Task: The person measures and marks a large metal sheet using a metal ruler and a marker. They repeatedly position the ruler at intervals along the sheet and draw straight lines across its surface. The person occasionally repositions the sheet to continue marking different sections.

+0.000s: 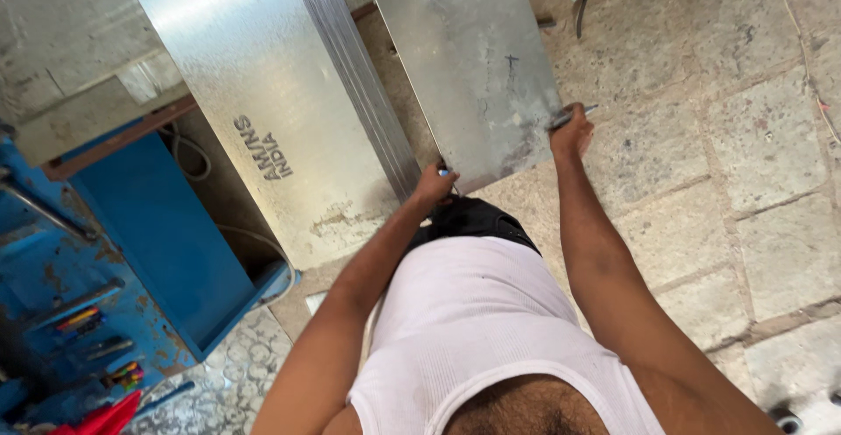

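Hands [435,183] [571,130] grip grey metal sheet [477,58] beside black-lettered sheet [263,93].

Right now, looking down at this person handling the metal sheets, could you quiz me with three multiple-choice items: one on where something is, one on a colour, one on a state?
1. Where is the right hand?
A. On the corner of the smaller metal sheet
B. On the blue machine
C. Flat on the stone floor

2. What colour is the machine at the left?
A. Green
B. Blue
C. Yellow

3. What is the left hand doing?
A. Hanging free
B. Resting on the person's hip
C. Gripping the lower edge of the smaller metal sheet

Answers: 1 A, the hand sits at the sheet's lower right corner, with a slim pen-like tool in it. 2 B, its painted panels are blue. 3 C, the fingers close on the sheet's bottom edge.
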